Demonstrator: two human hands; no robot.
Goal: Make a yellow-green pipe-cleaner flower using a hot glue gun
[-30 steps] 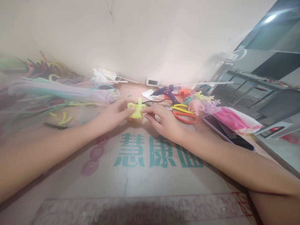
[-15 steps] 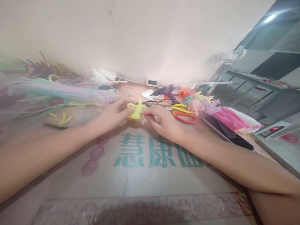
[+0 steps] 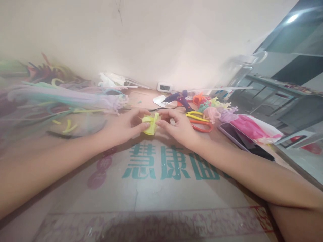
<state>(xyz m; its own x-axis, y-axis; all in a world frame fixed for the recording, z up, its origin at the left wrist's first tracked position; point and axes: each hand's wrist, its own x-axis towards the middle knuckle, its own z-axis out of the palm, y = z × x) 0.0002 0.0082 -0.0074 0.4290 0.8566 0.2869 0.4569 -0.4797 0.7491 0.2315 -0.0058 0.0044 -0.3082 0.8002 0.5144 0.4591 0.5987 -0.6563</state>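
A small yellow piece of bent pipe cleaners, with loops and an upright strip, is held between both hands over the cardboard. My left hand pinches its left side, thumb in front. From the right, my right hand grips the upright strip between thumb and fingers. Fingertips behind the piece are partly hidden. Just beyond my right hand lie scissors or pliers with yellow and red handles, their front end covered by the hand. A purple glue gun rests farther back.
Bundled pastel pipe cleaners spread over the left, with short yellow pieces nearer. At right are colourful twisted pipe-cleaner shapes, a phone and a pink-and-white bag. A small digital clock stands by the wall.
The yellow piece has shifted slightly right and nearer, and has turned a little. My right thumb and fingers have closed on its upright strip; the left hand keeps its hold.
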